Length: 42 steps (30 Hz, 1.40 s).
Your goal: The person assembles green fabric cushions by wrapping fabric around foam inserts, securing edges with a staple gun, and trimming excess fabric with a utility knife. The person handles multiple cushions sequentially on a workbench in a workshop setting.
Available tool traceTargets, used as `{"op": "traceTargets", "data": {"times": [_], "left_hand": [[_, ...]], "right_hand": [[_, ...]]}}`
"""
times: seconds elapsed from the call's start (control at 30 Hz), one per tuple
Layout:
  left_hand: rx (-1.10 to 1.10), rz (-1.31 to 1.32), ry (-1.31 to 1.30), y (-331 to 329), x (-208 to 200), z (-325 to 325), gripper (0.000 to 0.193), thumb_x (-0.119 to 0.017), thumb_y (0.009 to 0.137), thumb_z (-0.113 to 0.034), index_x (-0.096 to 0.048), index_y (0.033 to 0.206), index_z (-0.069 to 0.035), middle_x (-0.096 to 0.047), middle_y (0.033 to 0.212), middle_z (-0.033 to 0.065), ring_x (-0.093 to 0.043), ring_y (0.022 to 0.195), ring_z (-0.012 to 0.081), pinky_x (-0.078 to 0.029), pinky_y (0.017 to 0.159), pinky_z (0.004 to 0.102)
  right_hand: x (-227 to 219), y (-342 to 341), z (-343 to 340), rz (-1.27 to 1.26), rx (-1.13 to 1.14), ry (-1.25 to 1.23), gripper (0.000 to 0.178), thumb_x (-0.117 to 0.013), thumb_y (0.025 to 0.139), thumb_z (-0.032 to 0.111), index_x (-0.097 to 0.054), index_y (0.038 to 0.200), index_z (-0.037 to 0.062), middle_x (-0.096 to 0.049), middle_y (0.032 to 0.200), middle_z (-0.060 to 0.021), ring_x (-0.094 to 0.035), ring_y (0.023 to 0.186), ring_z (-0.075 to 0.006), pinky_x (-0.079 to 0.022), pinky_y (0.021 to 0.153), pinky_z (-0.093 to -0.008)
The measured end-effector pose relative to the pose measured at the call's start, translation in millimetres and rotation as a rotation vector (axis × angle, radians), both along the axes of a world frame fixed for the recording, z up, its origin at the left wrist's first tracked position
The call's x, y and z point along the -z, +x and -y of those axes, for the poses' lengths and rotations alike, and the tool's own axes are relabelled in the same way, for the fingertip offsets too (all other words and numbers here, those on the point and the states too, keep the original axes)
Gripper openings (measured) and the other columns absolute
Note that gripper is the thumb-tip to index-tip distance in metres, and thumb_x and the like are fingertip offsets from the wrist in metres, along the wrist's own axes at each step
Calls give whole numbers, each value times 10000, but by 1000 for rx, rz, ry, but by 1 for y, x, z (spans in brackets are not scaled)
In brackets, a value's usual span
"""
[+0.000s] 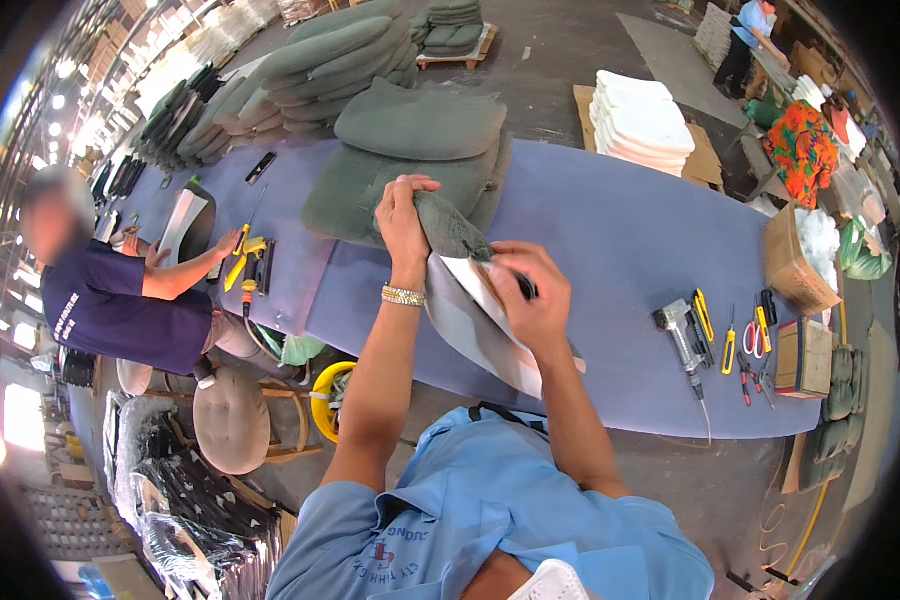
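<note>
Between my hands is a curved panel (480,325) with a pale grey-white face, green fabric (450,228) covering its far end. My left hand (402,220) is closed over that covered end, a beaded bracelet on its wrist. My right hand (532,295) pinches the fabric's edge where it meets the white part. A small dark object shows at the right palm; its kind cannot be made out. Just beyond my hands, green upholstered cushions (420,120) lie stacked on the blue-grey table (610,250).
At the table's right lie a metal air tool (680,335), yellow-handled tools (728,350), red-handled scissors (752,340) and a small box (803,358). On the left, a co-worker (135,295) handles another panel (182,225). White pads (640,125) are piled beyond the table.
</note>
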State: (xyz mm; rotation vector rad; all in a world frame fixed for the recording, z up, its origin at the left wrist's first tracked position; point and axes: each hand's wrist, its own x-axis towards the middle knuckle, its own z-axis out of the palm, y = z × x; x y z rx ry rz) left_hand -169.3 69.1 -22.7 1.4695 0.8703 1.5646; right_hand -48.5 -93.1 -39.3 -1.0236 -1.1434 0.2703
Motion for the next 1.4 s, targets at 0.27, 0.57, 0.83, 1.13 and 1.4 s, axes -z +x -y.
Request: {"op": "traceTargets", "data": {"times": [0.27, 0.57, 0.83, 1.13, 1.4], "left_hand": [[-84, -26, -66, -23, 11, 10, 510, -408, 1080, -274, -726, 854, 54, -741, 979, 100, -616, 932, 198, -439, 932, 332], [-320, -391, 57, -26, -2, 22, 473, -492, 1036, -337, -757, 782, -37, -671, 796, 209, -629, 794, 413, -483, 748, 514], [-247, -817, -31, -52, -52, 91, 624, -521, 1029, -504, -628, 686, 6, -660, 708, 212, -646, 675, 415, -475, 586, 501], [198, -867, 117, -86, -44, 144, 624, -773, 789, -643, -749, 1135, -125, -766, 965, 87, -731, 852, 319, -555, 686, 406], [13, -293, 14, -61, 42, 168, 574, -852, 776, -509, -732, 1152, -93, -762, 1014, 96, -732, 883, 307, -571, 758, 380]], "right_hand": [[-10, -17, 12, 78, -74, -70, 244, -809, 822, 63, -715, 1045, 27, -677, 1239, -152, -656, 1064, -288, -541, 909, -375], [8, -5, 7, 69, -40, -70, 295, -716, 903, 58, -691, 1190, -4, -702, 1237, -177, -675, 1146, -276, -524, 997, -382], [15, 23, 27, 45, 60, -281, 229, -601, 993, 27, -694, 1195, -29, -733, 1132, -122, -679, 1027, -183, -530, 932, -326], [26, 45, 27, 38, -4, -200, 192, -673, 1019, 171, -718, 1003, -15, -687, 859, -22, -591, 776, -90, -494, 718, -260], [-45, 42, 8, 432, -128, -316, 163, -710, 961, 122, -696, 890, -24, -692, 818, -75, -607, 705, -163, -482, 678, -297]]}}
